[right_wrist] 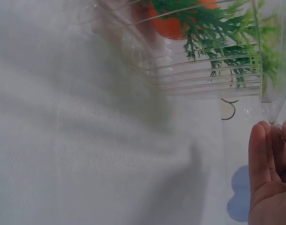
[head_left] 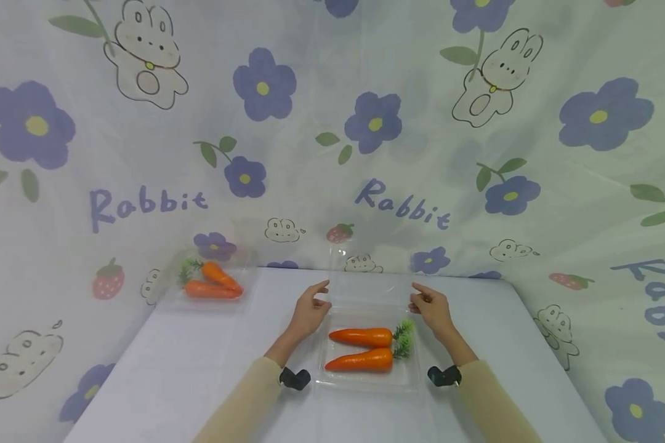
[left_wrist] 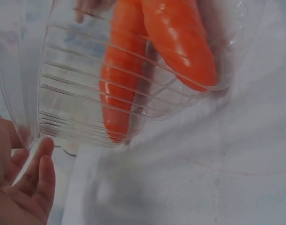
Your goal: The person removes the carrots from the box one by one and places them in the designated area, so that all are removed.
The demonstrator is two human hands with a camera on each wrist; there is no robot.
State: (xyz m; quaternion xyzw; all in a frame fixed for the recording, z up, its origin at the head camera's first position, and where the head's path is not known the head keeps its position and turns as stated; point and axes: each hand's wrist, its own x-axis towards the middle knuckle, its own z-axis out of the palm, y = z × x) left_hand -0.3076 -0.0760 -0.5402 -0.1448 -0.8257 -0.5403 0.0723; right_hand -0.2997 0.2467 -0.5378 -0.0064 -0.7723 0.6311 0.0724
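A clear plastic clamshell box [head_left: 368, 386] stands in front of me with its transparent lid [head_left: 371, 290] raised at the far side. Two orange carrots [head_left: 361, 360] with green tops [head_left: 403, 338] lie side by side in its base, tips to the left. At the lid's left edge, my left hand [head_left: 310, 312] pinches the rim between thumb and fingers. My right hand [head_left: 433, 311] holds the opposite edge likewise. Through the ribbed wall, the left wrist view shows the carrot tips [left_wrist: 180, 51]; leafy tops [right_wrist: 227, 35] appear in the right wrist view.
Another clear box [head_left: 221, 307] with carrots [head_left: 213, 289] inside sits at the back left of the white table [head_left: 188, 369]. Behind the table hangs a curtain [head_left: 310, 154] printed with rabbits and flowers. Dark wrist cameras [head_left: 295, 378] are strapped to both wrists.
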